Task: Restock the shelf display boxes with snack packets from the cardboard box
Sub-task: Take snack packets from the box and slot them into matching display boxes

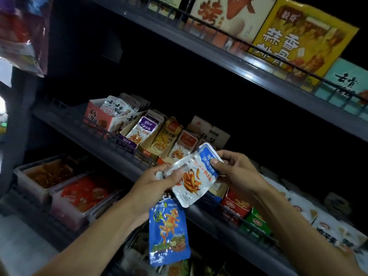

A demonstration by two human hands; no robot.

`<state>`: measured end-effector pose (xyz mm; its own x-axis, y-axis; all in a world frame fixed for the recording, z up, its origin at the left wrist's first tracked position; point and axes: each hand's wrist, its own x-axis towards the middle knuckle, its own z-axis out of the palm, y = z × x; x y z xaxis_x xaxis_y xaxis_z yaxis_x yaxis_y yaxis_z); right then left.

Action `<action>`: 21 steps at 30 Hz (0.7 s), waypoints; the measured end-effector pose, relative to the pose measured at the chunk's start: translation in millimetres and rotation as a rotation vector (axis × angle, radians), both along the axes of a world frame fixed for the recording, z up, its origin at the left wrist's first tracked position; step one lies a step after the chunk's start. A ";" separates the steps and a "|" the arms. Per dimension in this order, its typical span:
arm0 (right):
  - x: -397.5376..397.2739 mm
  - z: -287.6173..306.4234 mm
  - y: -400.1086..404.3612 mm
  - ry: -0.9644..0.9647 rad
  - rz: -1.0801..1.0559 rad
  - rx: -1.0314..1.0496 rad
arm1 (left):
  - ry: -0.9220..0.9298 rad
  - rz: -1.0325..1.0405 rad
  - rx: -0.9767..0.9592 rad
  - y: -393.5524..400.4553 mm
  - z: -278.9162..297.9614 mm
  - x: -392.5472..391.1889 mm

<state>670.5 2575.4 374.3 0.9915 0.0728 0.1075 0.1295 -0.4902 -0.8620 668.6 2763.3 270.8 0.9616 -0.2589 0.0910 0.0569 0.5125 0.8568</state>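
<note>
From the head camera, both hands are raised in front of the middle shelf (127, 172), just before its wire front rail. The left hand (157, 182) and the right hand (237, 168) together hold one white and blue snack packet (196, 176): the left fingers pinch its lower left edge, the right thumb and fingers pinch its blue top corner. The packet is tilted and covers part of the display boxes behind it. Some free room stays above the boxes, under the upper shelf (258, 76), where it is very dark.

On the middle shelf I count four open display boxes to the left of the packet: a pink box (99, 118), a purple box (127, 140), a yellow box (151, 148) and an orange box (169, 156), each with packets standing inside. One blue packet (169, 232) hangs below the hands. Two clear bins (39, 188) stand at the lower left.

The far right of the shelf is blurred. The cardboard box I cannot make out.
</note>
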 end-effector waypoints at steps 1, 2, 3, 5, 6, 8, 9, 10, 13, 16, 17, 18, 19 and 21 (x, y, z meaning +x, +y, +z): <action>-0.9 2.9 -2.1 0.005 0.013 -0.027 | -0.002 0.011 0.023 -3.3 0.5 0.8; -2.0 6.5 -4.0 0.013 0.035 -0.058 | -0.010 0.029 0.055 -6.4 0.2 2.2; -3.2 10.8 -5.7 0.023 0.061 -0.097 | -0.014 0.045 0.079 -8.6 1.6 2.4; -3.8 19.7 -9.3 0.046 0.090 -0.186 | -0.022 0.052 0.117 -12.2 4.5 3.9; -2.2 23.9 -12.4 0.051 0.091 -0.218 | -0.025 0.039 0.124 -14.3 6.9 4.9; 2.7 33.4 -20.5 0.040 0.069 -0.256 | -0.039 0.013 0.137 -18.9 13.1 5.6; 5.7 39.8 -25.3 0.019 0.037 -0.277 | -0.036 0.021 0.153 -21.2 15.4 8.7; 9.5 46.9 -31.4 -0.003 0.001 -0.293 | -0.027 0.034 0.169 -23.3 18.1 11.4; 22.2 64.6 -51.6 -0.049 -0.082 -0.384 | 0.053 0.068 0.112 -27.2 19.7 24.3; 38.5 69.4 -70.0 -0.064 -0.151 -0.572 | 0.158 0.115 -0.012 -30.5 16.2 37.8; 43.9 67.7 -74.3 -0.052 -0.173 -0.605 | 0.169 0.119 -0.052 -31.7 15.7 39.5; 50.1 64.7 -78.5 -0.037 -0.193 -0.635 | 0.176 0.119 -0.081 -33.1 15.7 41.1; 55.7 61.5 -80.7 -0.022 -0.212 -0.668 | 0.183 0.121 -0.104 -34.7 16.5 41.9; 67.1 52.7 -84.0 -0.006 -0.254 -0.763 | 0.194 0.123 -0.138 -37.2 17.6 43.8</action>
<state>737.6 2491.4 427.0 0.9872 -0.0989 0.1248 -0.0610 -0.9588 -0.2775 712.4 2726.0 288.3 0.9880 -0.1372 -0.0714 0.1432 0.6367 0.7577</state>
